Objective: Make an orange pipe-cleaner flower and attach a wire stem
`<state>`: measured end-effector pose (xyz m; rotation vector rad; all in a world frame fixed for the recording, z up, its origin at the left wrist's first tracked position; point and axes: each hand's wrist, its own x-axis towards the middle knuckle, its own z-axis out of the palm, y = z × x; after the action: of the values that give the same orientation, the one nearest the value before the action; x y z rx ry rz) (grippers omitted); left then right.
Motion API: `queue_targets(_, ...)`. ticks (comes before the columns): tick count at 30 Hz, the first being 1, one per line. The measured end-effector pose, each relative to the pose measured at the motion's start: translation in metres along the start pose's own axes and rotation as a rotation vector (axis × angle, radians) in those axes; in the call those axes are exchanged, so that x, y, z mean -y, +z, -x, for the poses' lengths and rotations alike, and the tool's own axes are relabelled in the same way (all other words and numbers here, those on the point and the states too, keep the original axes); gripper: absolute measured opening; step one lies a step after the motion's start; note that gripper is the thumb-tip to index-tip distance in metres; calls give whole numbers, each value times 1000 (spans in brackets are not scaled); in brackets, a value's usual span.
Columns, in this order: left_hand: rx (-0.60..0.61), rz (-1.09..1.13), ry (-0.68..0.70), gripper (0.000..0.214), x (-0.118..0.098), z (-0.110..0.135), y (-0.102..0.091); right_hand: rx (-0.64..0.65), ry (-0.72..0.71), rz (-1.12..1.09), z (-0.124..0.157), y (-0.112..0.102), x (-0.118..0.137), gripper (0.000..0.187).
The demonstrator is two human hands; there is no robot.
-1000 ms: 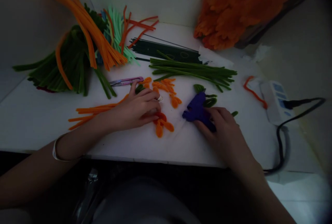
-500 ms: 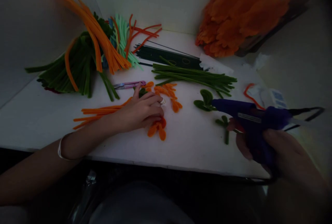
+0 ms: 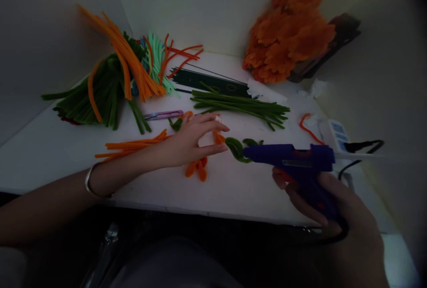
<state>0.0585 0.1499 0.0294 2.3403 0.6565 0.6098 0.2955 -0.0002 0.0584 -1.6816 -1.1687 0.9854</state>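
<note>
My right hand (image 3: 333, 203) is wrapped round the grip of a blue hot glue gun (image 3: 283, 154), a finger at its trigger and a glue stick protruding from the back. The nozzle points left, at a looped green pipe-cleaner leaf (image 3: 235, 149); whether they touch I cannot tell. My left hand (image 3: 191, 140), palm down over the table, has thumb and index finger spread, their tips just short of that leaf. Beneath and beside it lie orange pipe-cleaner petals (image 3: 201, 171), partly covered by the hand. Pink-handled scissors (image 3: 165, 115) lie behind it.
Green pipe cleaners (image 3: 243, 106) lie behind my hands, with dark green stems (image 3: 210, 81) farther back. Orange pipe cleaners (image 3: 128, 146) lie by my left forearm. Bundled pipe cleaners (image 3: 100, 87) fill the back left. Orange flowers (image 3: 287, 34) and a power strip (image 3: 338, 132) stand right.
My left hand has lifted off the orange petals and moved right, its fingers spreading towards the green leaf. The glue gun has moved left and slightly down. The view has shifted a little.
</note>
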Motion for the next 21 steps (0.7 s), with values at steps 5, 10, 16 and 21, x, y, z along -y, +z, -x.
queue_targets(5, 129, -23, 78, 16, -6, -21, 5, 273, 157, -339, 4, -11, -9, 38)
queue_targets(10, 82, -150, 104, 14, 2, -33, 8, -82, 106, -432, 16, -13, -5, 26)
queue_targets(16, -40, -242, 57, 18, -1, -81, 19, -227, -54, -476, 9, -33, -12, 59)
queue_targets(21, -43, -303, 8, 34, 5, -78, 10, -165, -121, -403, 11, -34, -26, 53)
